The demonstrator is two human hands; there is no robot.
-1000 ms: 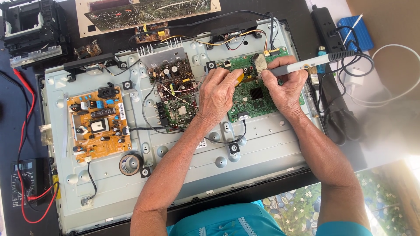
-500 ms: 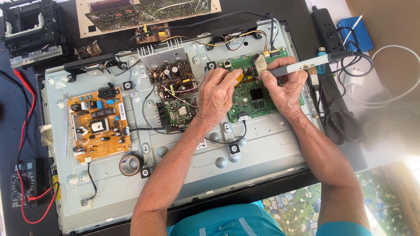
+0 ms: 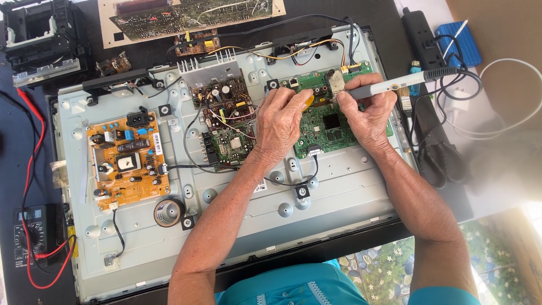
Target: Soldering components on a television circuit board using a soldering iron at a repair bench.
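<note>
My right hand (image 3: 370, 116) gripped the soldering iron (image 3: 395, 85), left hand (image 3: 285, 121) pinched an orange tool (image 3: 307, 100); kept the tip steady on the green board (image 3: 330, 130).

Two hands, left (image 3: 285, 125) and right (image 3: 367, 116). Three circuit boards sit on the metal panel (image 3: 339, 186): one orange (image 3: 127, 164), one dark (image 3: 226, 121), one green (image 3: 330, 121). One soldering iron (image 3: 389, 85), one tape roll (image 3: 168, 213), one multimeter (image 3: 31, 237), one power strip (image 3: 420, 31).

Both hands rest on the green board (image 3: 330, 127), right of the orange board (image 3: 127, 164).
</note>
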